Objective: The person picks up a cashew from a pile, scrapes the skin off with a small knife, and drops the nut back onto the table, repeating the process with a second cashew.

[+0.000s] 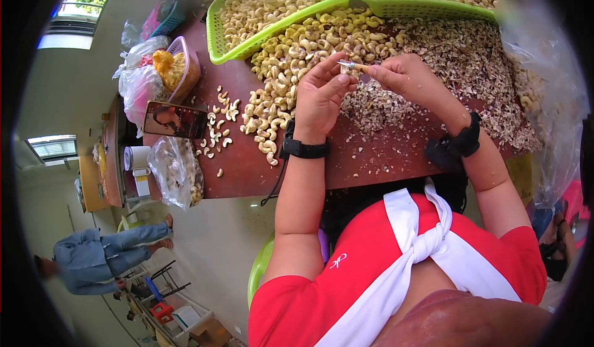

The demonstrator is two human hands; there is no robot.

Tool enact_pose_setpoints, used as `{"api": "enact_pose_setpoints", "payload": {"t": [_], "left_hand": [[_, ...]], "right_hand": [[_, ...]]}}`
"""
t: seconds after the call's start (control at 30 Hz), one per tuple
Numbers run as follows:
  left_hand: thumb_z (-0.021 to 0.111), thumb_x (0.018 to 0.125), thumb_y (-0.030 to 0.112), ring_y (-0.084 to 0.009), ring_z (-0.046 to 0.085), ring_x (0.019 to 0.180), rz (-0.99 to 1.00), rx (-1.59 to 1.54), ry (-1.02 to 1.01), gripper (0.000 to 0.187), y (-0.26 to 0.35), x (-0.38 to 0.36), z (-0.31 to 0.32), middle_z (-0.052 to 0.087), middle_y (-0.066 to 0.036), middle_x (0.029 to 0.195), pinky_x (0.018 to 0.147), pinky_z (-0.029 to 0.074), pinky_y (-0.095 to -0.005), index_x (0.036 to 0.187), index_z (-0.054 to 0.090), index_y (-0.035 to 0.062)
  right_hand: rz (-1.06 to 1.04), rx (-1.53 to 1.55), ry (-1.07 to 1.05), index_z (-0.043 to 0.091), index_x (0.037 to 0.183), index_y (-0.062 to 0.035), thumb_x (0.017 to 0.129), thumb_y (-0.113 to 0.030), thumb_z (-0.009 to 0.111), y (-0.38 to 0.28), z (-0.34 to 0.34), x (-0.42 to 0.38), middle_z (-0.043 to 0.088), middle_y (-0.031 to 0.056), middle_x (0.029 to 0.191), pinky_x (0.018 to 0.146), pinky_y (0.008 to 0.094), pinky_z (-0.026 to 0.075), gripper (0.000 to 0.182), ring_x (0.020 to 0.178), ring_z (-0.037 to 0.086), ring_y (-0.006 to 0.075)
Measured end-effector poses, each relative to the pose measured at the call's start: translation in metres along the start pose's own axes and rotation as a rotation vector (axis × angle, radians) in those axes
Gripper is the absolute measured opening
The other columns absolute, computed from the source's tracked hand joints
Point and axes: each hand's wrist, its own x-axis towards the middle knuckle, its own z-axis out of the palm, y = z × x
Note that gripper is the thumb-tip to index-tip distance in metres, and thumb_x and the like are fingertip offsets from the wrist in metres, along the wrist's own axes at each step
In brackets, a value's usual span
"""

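Note:
My left hand pinches a cashew nut between thumb and fingertips, above the heap. Closed around the light wooden handle of a small knife, my right hand keeps the short metal blade against that nut. The fingers partly hide the nut. Loose cashews lie in a pile beside and behind my left hand. Under and to the right of my right hand spreads a heap of flaky skin scraps.
Green baskets of cashews stand at the back of the red-brown table. On the left are a propped phone, a plastic tub and a clear bag. Another person is at far left. A plastic sheet hangs right.

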Motion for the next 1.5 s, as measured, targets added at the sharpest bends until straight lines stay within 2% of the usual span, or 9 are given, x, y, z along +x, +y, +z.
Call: {"api": "enact_pose_setpoints", "payload": {"t": [0.17, 0.27, 0.6, 0.87, 1.07, 1.2, 1.4, 1.5], "left_hand": [[0.052, 0.076, -0.005, -0.0220, 0.057, 0.085, 0.027, -0.080, -0.080, 0.035, 0.001, -0.001, 0.002, 0.055, -0.012, 0.097, 0.079, 0.049, -0.0345, 0.110, 0.047, -0.0035], [0.050, 0.076, -0.006, -0.0249, 0.057, 0.089, 0.056, -0.089, -0.085, 0.034, 0.000, -0.001, 0.003, 0.056, -0.014, 0.095, 0.082, 0.048, -0.0376, 0.110, 0.047, -0.0035], [0.051, 0.075, -0.003, -0.0263, 0.057, 0.088, 0.073, -0.175, -0.017, 0.025, -0.007, 0.000, 0.006, 0.057, -0.016, 0.091, 0.080, 0.049, -0.0363, 0.100, 0.049, -0.0071], [0.048, 0.078, 0.003, -0.0217, 0.057, 0.087, 0.039, -0.291, -0.059, 0.023, -0.011, 0.001, 0.001, 0.057, -0.015, 0.090, 0.081, 0.048, -0.0344, 0.098, 0.050, -0.0066], [0.049, 0.077, -0.001, -0.0237, 0.057, 0.087, 0.030, -0.223, 0.022, 0.027, -0.009, 0.000, 0.010, 0.057, -0.016, 0.092, 0.079, 0.049, -0.0340, 0.104, 0.048, -0.0069], [0.050, 0.076, -0.003, -0.0244, 0.057, 0.088, 0.044, -0.208, 0.007, 0.029, -0.007, -0.001, 0.011, 0.057, -0.016, 0.092, 0.078, 0.050, -0.0337, 0.105, 0.048, -0.0063], [0.050, 0.077, -0.001, -0.0232, 0.057, 0.087, 0.077, -0.209, 0.017, 0.022, -0.015, 0.002, 0.005, 0.058, -0.014, 0.088, 0.080, 0.049, -0.0348, 0.098, 0.051, -0.0040], [0.053, 0.075, -0.002, -0.0221, 0.058, 0.082, 0.056, -0.370, -0.020, 0.019, -0.015, 0.002, 0.004, 0.057, -0.013, 0.090, 0.076, 0.051, -0.0357, 0.094, 0.051, -0.0044]], "right_hand": [[0.015, 0.008, -0.023, 0.055, 0.057, -0.0017, 0.080, -0.040, 0.052, 0.001, 0.002, 0.000, 0.038, -0.0028, 0.043, 0.038, 0.0238, 0.027, 0.045, 0.042, 0.033, 0.0057], [0.041, 0.019, -0.024, 0.055, 0.056, -0.0013, 0.079, -0.040, 0.053, 0.000, 0.001, 0.000, 0.037, -0.0027, 0.043, 0.038, 0.0237, 0.026, 0.045, 0.042, 0.032, 0.0057], [0.045, 0.022, -0.011, 0.055, 0.057, 0.0000, 0.078, -0.041, 0.056, 0.005, 0.002, 0.004, 0.038, -0.0014, 0.043, 0.038, 0.0247, 0.027, 0.046, 0.042, 0.033, 0.0062], [0.050, 0.001, -0.016, 0.056, 0.058, -0.0003, 0.078, -0.042, 0.054, 0.004, 0.003, 0.003, 0.039, -0.0008, 0.042, 0.038, 0.0248, 0.029, 0.046, 0.041, 0.034, 0.0066], [0.033, 0.022, -0.023, 0.057, 0.060, -0.0003, 0.079, -0.043, 0.053, 0.006, 0.002, 0.003, 0.040, -0.0008, 0.043, 0.038, 0.0247, 0.029, 0.047, 0.042, 0.035, 0.0067], [0.047, 0.013, -0.042, 0.057, 0.060, -0.0006, 0.079, -0.043, 0.053, 0.006, 0.001, 0.003, 0.040, -0.0004, 0.043, 0.039, 0.0245, 0.029, 0.047, 0.042, 0.036, 0.0068], [0.017, -0.034, -0.009, 0.057, 0.060, -0.0001, 0.078, -0.044, 0.052, 0.005, 0.002, 0.004, 0.042, 0.0007, 0.043, 0.039, 0.0250, 0.031, 0.047, 0.041, 0.037, 0.0077], [0.019, -0.037, 0.011, 0.057, 0.060, 0.0000, 0.079, -0.043, 0.052, 0.006, 0.002, 0.004, 0.043, 0.0009, 0.043, 0.039, 0.0254, 0.031, 0.047, 0.041, 0.038, 0.0078]]}}
